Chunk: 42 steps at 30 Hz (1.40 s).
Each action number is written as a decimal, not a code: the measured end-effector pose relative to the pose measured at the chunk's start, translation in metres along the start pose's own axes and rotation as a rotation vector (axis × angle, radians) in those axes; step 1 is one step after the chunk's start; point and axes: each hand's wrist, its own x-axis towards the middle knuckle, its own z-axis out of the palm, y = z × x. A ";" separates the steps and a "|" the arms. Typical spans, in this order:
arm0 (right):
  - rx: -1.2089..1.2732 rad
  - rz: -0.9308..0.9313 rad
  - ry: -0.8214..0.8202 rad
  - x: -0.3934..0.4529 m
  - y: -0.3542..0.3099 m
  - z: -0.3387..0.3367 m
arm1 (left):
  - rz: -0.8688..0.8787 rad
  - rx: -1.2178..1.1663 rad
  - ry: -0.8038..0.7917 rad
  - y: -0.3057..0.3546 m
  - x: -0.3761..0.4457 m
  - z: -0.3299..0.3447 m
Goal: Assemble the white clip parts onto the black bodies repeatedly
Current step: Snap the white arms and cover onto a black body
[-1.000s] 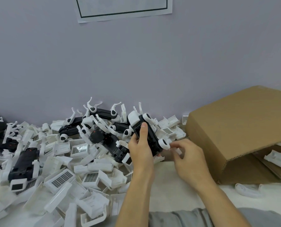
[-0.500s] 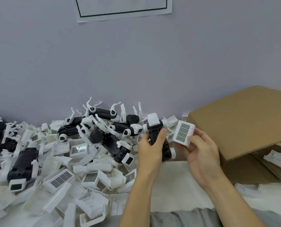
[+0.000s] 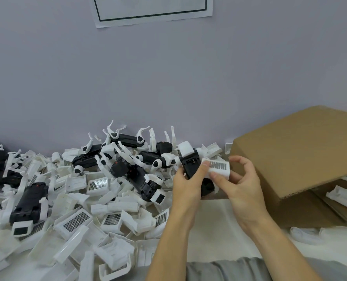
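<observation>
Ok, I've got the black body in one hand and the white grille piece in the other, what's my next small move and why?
Probably press the white rectangular grille clip sideways onto the black plastic body. The right hand pinches it against the body's side, while the left hand grips the body.

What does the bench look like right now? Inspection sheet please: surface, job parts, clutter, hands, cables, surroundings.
Surface: pale tabletop, bare strip in front of the person.
Job's things: black body held up in the air, white cap already on its far end; white clip part with a grid label against its right side, seating cannot be told.
Clutter: heap of loose white parts and assembled black units over the left half.
Hands: left hand grips the black body; right hand pinches the white clip part.
Cables: nothing seen.
Surroundings: cardboard box on its side at right, white parts inside; grey wall with a paper sheet.
</observation>
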 end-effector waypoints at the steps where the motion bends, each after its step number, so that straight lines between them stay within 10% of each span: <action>1: -0.016 -0.008 -0.008 0.000 0.001 0.000 | 0.008 0.001 0.011 0.000 0.000 -0.001; 15: -0.643 -0.143 0.000 0.005 -0.001 -0.006 | 0.120 0.076 0.046 -0.002 0.002 -0.005; 23: -0.612 -0.183 -0.153 0.003 -0.007 -0.004 | 0.132 0.125 0.041 -0.005 0.004 -0.004; 32: -0.312 -0.186 0.303 0.010 -0.009 -0.005 | -0.026 0.073 0.029 -0.009 0.009 -0.002; 42: -0.575 -0.316 0.249 -0.002 -0.013 0.016 | 0.018 0.168 -0.074 -0.011 0.008 0.000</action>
